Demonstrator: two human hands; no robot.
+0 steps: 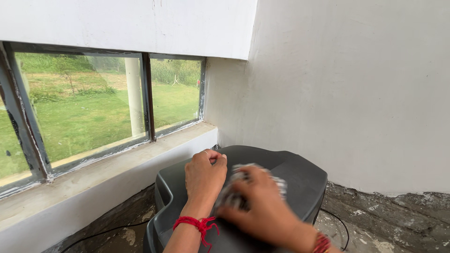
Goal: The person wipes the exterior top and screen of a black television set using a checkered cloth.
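A dark grey plastic casing (300, 173), rounded like a large speaker or bin top, fills the lower middle of the head view. My left hand (204, 175), with a red thread around its wrist, rests on its top with fingers curled near the far edge. Beside it my right hand (262, 206) is blurred with motion and presses a grey-and-white patterned cloth (236, 187) against the casing's top. Most of the cloth is hidden under that hand.
A window (93, 107) with a dark metal frame looks out on green grass at left, above a white sill (122, 164). White walls meet in the corner behind the casing. A black cable (340, 225) runs over the rough floor at right.
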